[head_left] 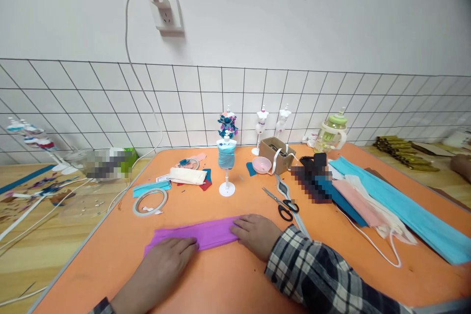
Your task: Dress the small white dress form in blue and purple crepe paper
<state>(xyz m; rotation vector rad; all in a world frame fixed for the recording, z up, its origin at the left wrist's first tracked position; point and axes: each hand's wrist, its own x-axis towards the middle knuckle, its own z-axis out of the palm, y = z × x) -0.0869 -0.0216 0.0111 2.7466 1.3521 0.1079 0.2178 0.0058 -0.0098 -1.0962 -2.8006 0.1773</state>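
Observation:
A folded purple strip (215, 234) of thin, cloth-like material lies across the front of the orange table mat (235, 274). Flat on its left end rests my left hand (165, 261), fingers stretched out. My right hand (258, 234) presses lightly on the right end, its fingers also extended and open. Just beyond the strip stands a small white dress form (226, 156) wrapped in light blue material. Black-handled scissors (285, 212) lie past my right hand, over a grey strip (302, 223). A roll of tape (137, 206) sits beyond the strip's left end.
Behind are a flower-trimmed dress form (227, 125), two bare ones (262, 120), a pink bowl (261, 165) and a cardboard box (274, 157). Folded blue material (401, 201) and a white cord (379, 255) lie right, a green-lidded jug (331, 132) farther back. A cable (138, 83) hangs left.

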